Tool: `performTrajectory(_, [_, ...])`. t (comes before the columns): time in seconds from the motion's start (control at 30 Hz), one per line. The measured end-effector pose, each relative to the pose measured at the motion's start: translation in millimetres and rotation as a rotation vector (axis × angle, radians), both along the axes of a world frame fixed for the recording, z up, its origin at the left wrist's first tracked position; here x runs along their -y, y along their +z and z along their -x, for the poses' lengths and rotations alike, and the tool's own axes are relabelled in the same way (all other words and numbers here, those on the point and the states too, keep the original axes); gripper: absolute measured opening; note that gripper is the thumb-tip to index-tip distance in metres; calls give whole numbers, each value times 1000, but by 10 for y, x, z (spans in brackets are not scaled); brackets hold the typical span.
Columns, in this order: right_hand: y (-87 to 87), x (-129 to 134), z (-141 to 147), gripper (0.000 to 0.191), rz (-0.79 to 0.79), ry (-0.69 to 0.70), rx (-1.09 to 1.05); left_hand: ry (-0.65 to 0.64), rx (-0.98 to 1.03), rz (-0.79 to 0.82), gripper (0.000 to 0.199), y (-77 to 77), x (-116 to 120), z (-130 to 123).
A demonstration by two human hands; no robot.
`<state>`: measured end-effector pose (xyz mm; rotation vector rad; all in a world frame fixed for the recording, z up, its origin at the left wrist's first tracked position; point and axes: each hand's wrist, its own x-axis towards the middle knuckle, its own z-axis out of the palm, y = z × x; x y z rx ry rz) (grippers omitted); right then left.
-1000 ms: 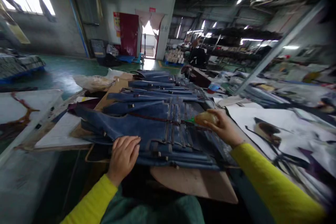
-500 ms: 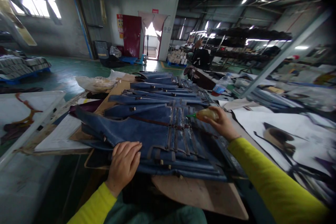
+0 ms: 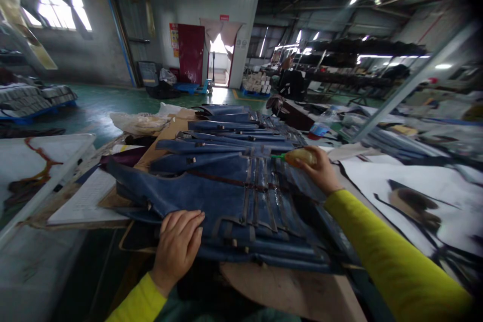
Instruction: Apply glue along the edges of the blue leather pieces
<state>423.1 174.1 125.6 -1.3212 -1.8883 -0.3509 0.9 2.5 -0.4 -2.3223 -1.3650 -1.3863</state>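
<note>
The step in hand looks like laying a fluid, perhaps glue, along the strips of a smooth blue leather-like panel [image 3: 215, 193], using a rounded, amber translucent squeeze bottle [image 3: 298, 156] with a slim green nozzle [image 3: 278, 156]. The bottle lies ahead at about one o'clock, over the far right part of the panel; its nozzle points to nine, its long axis running roughly nine to three. Whether the tip touches anything cannot be told. The right hand [image 3: 319, 168] is closed around the bottle's body; the left hand [image 3: 179, 239], well apart at about seven o'clock from it, lies palm down on the panel's near edge, fingers side by side, though whether its thumb pinches that edge is unclear. The panel stretches from about nine o'clock to four, its left end curling up, while narrow glossy grey strips [image 3: 255, 198] cross it roughly twelve to six. The next move would seem to call for a light, even squeeze, the nozzle kept close to a strip and the panel held steady.
</note>
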Motion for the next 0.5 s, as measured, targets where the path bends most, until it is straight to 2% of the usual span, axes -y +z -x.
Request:
performTrajectory(0.23, [-61, 158, -50, 54, 110, -21, -71, 7, -15, -8, 31, 12, 12, 2])
performTrajectory(0.37, [-32, 404, -6, 60, 320, -55, -182, 11, -14, -17, 31, 22, 16, 10])
performTrajectory(0.5, [12, 656, 28, 59, 570, -76, -484, -37, 24, 39, 30, 70, 23, 30])
